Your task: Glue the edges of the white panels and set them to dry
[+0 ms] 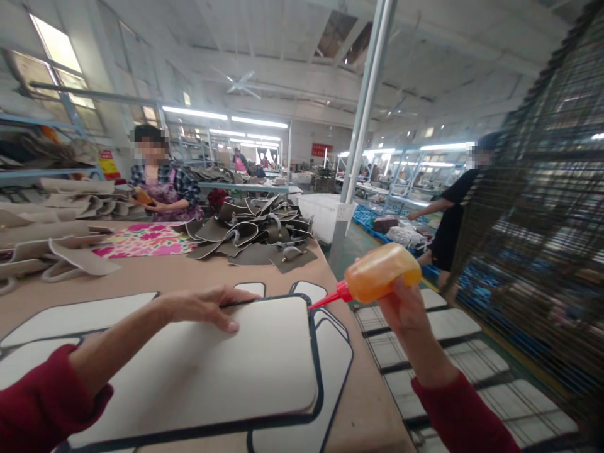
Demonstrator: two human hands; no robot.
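amber bottle (372,275) in clenched right grip (404,307), left grip (202,308) spread across white panel (264,365)

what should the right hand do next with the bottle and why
Probably draw the red nozzle along the panel's dark rim: the right hand holds the orange bottle tilted, nozzle tip at the corner, while the left hand rests on the white panel, seemingly steadying it.
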